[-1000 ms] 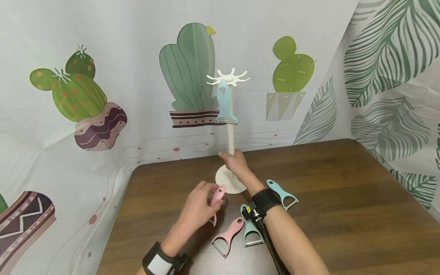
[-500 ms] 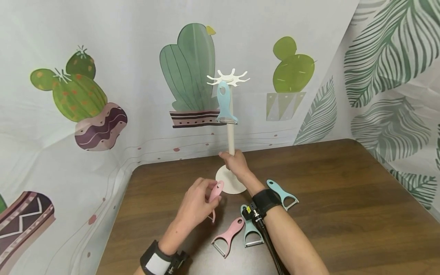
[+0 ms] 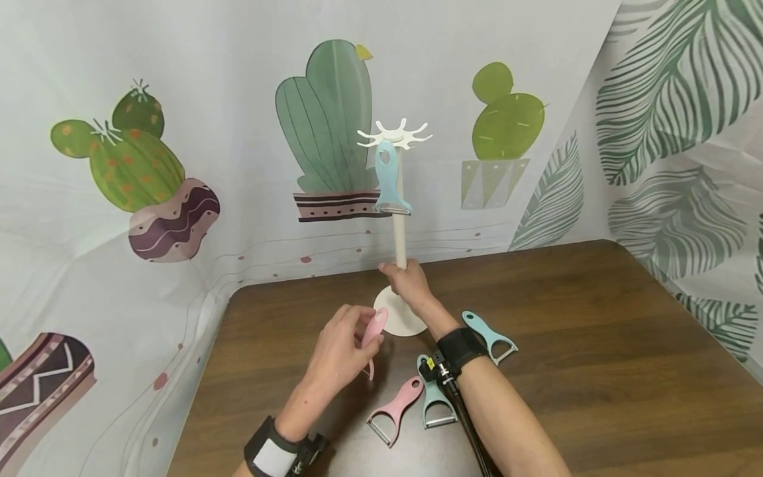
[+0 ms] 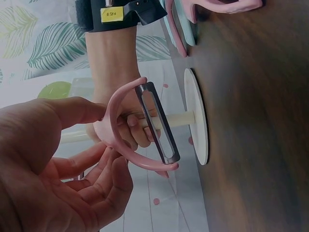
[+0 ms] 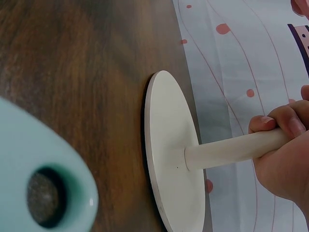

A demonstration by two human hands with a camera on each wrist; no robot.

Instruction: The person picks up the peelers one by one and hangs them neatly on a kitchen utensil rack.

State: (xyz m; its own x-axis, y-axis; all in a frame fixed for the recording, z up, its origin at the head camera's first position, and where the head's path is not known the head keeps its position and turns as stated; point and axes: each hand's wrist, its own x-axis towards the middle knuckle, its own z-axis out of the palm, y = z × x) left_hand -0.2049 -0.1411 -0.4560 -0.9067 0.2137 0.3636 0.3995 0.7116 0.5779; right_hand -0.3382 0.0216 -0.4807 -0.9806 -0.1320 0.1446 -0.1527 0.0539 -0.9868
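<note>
In the head view, the left hand (image 3: 338, 346) sits slightly higher than a second ago, pinching the held peeler (image 3: 374, 326), pink, near the stand's base (image 3: 406, 324). The right hand (image 3: 410, 283) is wrapped round the stand (image 3: 400, 238), unmoved; the hung peeler (image 3: 389, 177) and those on the table (image 3: 596, 331) also stay put: pink (image 3: 403, 400), green (image 3: 434, 395), blue (image 3: 484, 329). The left hand covers part of the held peeler's fork.

In the left wrist view, thumb and fingers pinch the held peeler, its blade (image 4: 158, 123) plain, its handle mostly hidden. Peelers at the top edge are cut off.

In the right wrist view, the right hand, cut off, curls round the pole (image 5: 231, 150); a close peeler end (image 5: 77, 169) is cropped.
</note>
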